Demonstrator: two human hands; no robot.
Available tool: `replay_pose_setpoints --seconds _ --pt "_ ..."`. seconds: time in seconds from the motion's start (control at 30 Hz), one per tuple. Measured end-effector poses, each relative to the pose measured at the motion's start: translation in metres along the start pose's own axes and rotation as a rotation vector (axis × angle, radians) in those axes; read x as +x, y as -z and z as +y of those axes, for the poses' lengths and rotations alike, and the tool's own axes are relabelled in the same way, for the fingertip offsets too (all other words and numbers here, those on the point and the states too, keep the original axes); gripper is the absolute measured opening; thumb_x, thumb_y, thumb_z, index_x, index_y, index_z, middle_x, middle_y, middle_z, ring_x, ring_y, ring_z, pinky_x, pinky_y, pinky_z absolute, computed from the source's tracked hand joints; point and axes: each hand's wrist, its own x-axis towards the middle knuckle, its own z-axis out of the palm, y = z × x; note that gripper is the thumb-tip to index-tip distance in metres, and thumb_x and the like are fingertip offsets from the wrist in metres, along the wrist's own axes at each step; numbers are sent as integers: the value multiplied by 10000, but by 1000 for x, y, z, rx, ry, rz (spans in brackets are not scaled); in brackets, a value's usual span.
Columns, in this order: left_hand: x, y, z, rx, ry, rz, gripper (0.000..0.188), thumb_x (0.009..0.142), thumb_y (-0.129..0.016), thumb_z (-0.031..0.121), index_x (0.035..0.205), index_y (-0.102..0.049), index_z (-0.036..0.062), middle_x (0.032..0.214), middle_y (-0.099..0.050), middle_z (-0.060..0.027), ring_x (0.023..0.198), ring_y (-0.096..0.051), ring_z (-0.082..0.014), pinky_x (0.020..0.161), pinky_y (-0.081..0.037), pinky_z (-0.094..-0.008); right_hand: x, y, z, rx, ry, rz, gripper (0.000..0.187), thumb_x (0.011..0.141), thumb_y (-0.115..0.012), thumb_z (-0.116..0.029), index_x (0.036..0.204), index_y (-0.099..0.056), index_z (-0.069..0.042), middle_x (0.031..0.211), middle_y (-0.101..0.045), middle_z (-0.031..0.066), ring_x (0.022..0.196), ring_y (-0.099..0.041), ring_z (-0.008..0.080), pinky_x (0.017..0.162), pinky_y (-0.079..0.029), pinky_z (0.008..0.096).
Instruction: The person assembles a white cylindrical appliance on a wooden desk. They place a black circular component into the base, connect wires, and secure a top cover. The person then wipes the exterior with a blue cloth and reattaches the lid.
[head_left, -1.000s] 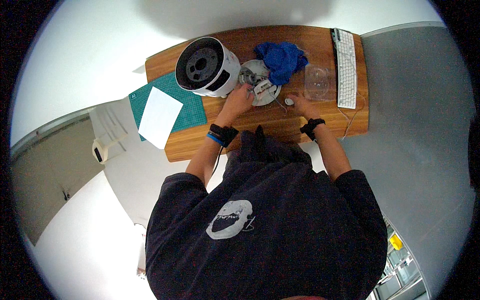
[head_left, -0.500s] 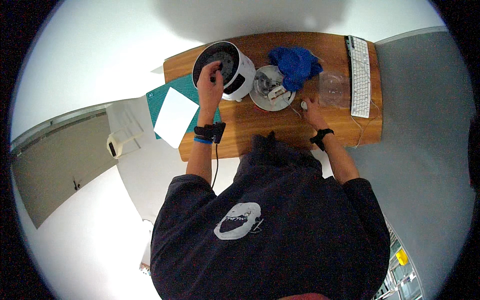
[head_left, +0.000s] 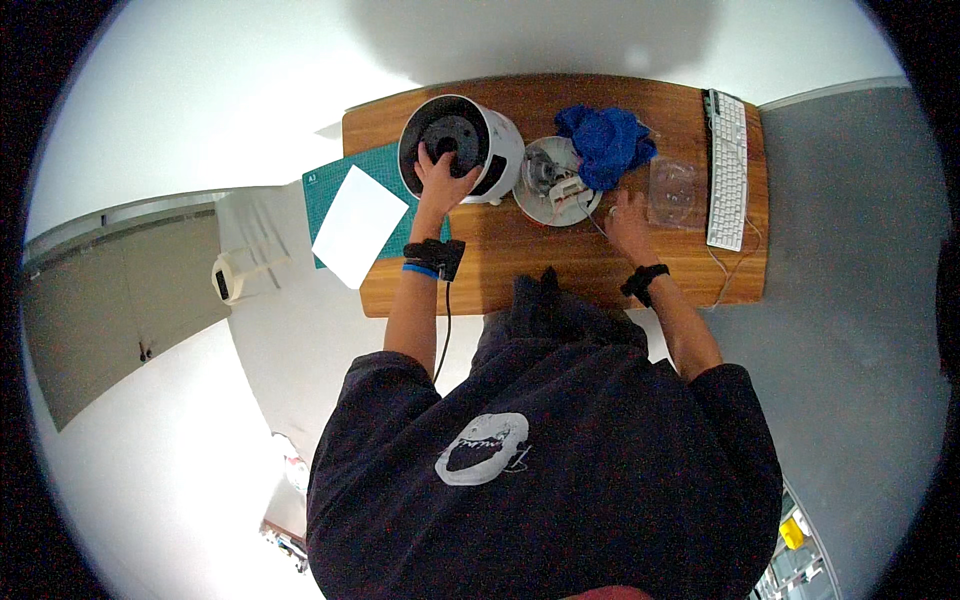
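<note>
We wear a dark short-sleeved shirt (head_left: 560, 470) with white chest graphic, black-and-blue band on left wrist (head_left: 430, 258), black band on right wrist (head_left: 643, 281).

left hand (head_left: 440, 180): off the round grey disc part (head_left: 556, 180), now gripping the rim of the white drum housing (head_left: 460, 148) | right hand (head_left: 628, 215): shifts on the wooden desk (head_left: 600, 260), beside the disc part's edge
</note>
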Motion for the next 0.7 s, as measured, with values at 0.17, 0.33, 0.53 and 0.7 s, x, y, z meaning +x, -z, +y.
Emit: replay_pose_setpoints --seconds 0.17,0.33,0.53,0.7 --pt "-3 -10 2 -64 76 0 814 813 -749 604 1362 -581 27 1601 -42 -429 1424 -84 -696 1169 -169 -692 19 31 -39 236 419 207 582 874 -677 -82 1415 -466 -64 1363 -519 193 1224 -539 425 991 -478 508" --pt "-9 -12 6 -169 212 52 832 826 -749 596 1401 -522 38 1603 -4 -425 1414 -61 -714 1159 -164 -711 30 34 -65 4 595 234 486 841 -723 -99 1305 -578 -94 1393 -564 108 1300 -511 344 1066 -416 483" --pt "-10 -21 21 -193 270 247 762 868 -749 441 1402 -437 -3 1572 -92 -449 1430 -71 -693 1170 -144 -700 53 33 -52 10 445 129 404 867 -667 -207 1258 -640 -107 1236 -667 126 1199 -557 366 1030 -453 488" --pt "-24 -10 62 -150 92 512 496 918 -676 221 1294 -485 -40 1453 -374 -391 1431 -281 -537 1188 -211 -621 50 30 -31 362 237 444 269 962 -675 -225 1167 -602 -66 1110 -670 175 1017 -622 397 878 -507 466"
